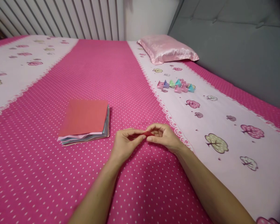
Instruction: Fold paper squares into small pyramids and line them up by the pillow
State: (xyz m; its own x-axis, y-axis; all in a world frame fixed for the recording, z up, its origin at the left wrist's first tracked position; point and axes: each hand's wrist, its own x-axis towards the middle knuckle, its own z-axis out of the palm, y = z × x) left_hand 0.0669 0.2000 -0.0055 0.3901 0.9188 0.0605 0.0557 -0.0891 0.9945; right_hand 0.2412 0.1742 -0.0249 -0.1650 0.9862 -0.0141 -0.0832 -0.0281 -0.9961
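Observation:
My left hand (124, 143) and my right hand (164, 136) meet low over the pink dotted bedsheet (121, 84), both pinching a small folded red paper (143, 134) between their fingertips. Most of the paper is hidden by my fingers. To the left of my hands lies a stack of square coloured paper sheets (85, 122) with a red sheet on top. Farther off on the right sits a cluster of several small folded paper shapes (176, 85) in pink, blue and green.
A shiny pink pillow (166, 48) lies at the far right by the grey padded headboard (235, 43). A white striped wall (60, 18) runs behind the bed. White sheet panels printed with trees flank the pink strip.

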